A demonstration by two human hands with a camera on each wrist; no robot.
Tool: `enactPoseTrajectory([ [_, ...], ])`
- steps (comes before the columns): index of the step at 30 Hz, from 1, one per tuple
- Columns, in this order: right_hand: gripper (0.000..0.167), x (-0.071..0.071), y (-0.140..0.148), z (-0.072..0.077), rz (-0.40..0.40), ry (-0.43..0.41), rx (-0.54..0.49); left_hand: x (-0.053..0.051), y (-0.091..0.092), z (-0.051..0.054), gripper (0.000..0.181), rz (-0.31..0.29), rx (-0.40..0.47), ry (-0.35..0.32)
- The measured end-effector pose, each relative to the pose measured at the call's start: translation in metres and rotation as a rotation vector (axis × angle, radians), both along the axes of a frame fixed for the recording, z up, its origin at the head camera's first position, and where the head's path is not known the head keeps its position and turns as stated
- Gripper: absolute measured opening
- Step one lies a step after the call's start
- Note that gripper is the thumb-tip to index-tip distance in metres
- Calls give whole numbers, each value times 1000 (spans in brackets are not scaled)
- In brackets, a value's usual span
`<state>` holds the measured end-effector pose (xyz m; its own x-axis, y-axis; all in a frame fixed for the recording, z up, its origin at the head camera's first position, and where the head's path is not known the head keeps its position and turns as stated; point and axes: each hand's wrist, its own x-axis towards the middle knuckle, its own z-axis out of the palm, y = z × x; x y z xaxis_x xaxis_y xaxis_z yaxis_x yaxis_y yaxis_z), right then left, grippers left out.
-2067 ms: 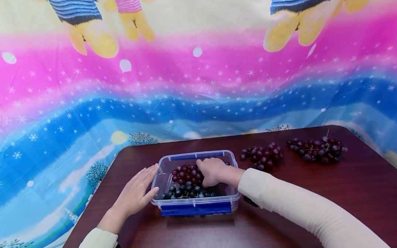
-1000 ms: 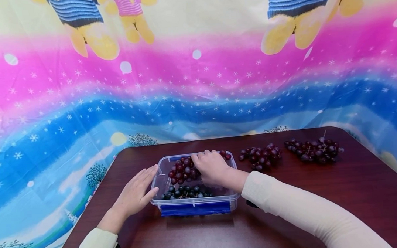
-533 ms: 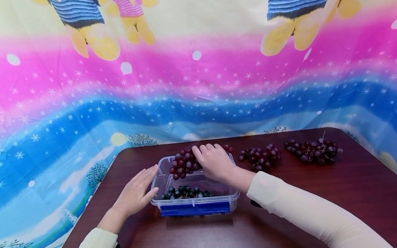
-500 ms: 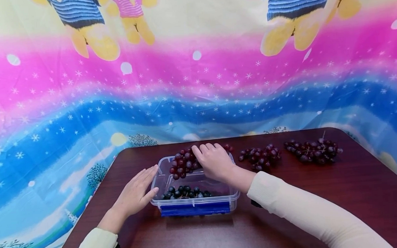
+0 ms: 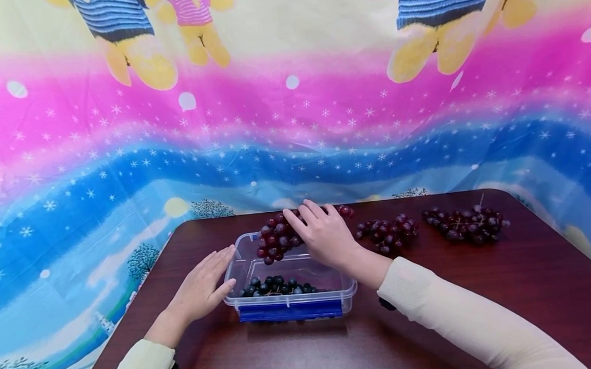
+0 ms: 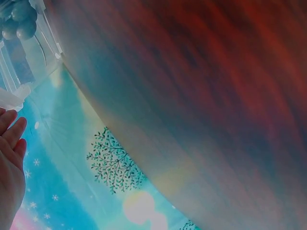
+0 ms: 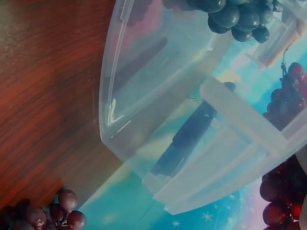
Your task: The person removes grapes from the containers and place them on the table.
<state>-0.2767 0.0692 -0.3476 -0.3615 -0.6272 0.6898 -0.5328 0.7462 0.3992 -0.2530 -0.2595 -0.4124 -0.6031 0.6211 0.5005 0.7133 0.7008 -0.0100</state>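
A clear plastic food container [image 5: 290, 298] with blue latches stands on the table, a bunch of dark blue-black grapes [image 5: 275, 286] lying along its front side. My left hand [image 5: 201, 285] rests with straight fingers against the container's left wall; in the left wrist view the hand [image 6: 10, 163] shows at the left edge. Over the back of the container, my right hand [image 5: 324, 235] holds a bunch of red grapes [image 5: 276, 240] from above. Its fingers and palm cover the middle of the bunch. In the right wrist view the red grapes [image 7: 278, 201] show at the right edge.
Two more bunches of dark red grapes lie on the table to the right of the container, a nearer bunch [image 5: 389, 232] and a farther bunch [image 5: 468, 224]. A printed cloth backdrop [image 5: 293, 129] hangs behind the brown table [image 5: 453, 287].
My right hand has lifted the red grapes up out of the container and moved slightly back and right. The left hand and the dark grapes stay in place.
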Motion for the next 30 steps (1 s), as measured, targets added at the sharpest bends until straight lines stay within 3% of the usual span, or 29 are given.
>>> enactPoseTrajectory([
  [19, 61, 7, 26, 13, 65, 125, -57, 2, 0, 3, 63, 9, -5, -9],
  [30, 53, 11, 41, 18, 51, 175, -75, 2, 1, 2, 63, 10, -1, -13],
])
